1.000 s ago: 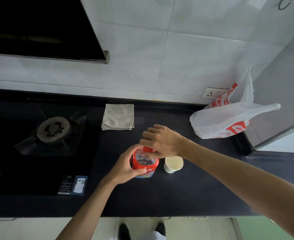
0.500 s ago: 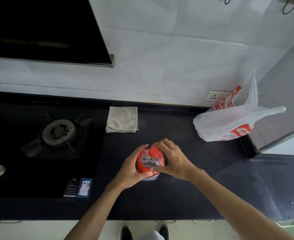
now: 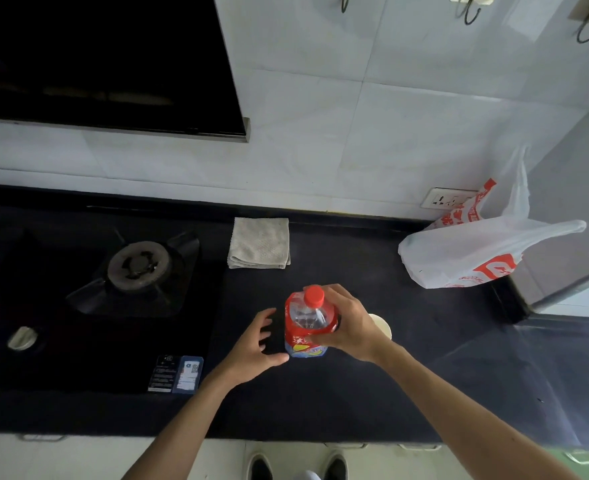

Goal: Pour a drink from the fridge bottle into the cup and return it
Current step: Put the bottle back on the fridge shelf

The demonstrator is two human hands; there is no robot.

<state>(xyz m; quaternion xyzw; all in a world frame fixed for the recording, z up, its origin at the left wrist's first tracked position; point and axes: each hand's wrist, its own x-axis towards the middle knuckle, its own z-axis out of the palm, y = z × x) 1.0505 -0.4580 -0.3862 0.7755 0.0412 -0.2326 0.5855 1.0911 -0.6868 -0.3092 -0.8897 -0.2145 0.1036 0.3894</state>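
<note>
A clear plastic bottle [image 3: 306, 323] with a red label and a red cap stands upright on the black counter [image 3: 372, 393]. The cap is on. My right hand [image 3: 346, 323] wraps around the bottle's upper body from the right. My left hand [image 3: 255, 348] hovers just left of the bottle, fingers spread, not touching it. A white paper cup [image 3: 383, 326] stands directly behind my right hand, mostly hidden, with only its right rim showing.
A gas hob [image 3: 137, 265] fills the counter's left side, with a card [image 3: 182, 374] lying at its front edge. A folded grey cloth [image 3: 259, 242] lies at the back. A white and red plastic bag [image 3: 476, 258] sits at the right, against a grey fridge side [image 3: 577, 202].
My left hand has let go of the bottle and pulled away to the left. My right hand has shifted from the cap down to the bottle's body. The cup shows again.
</note>
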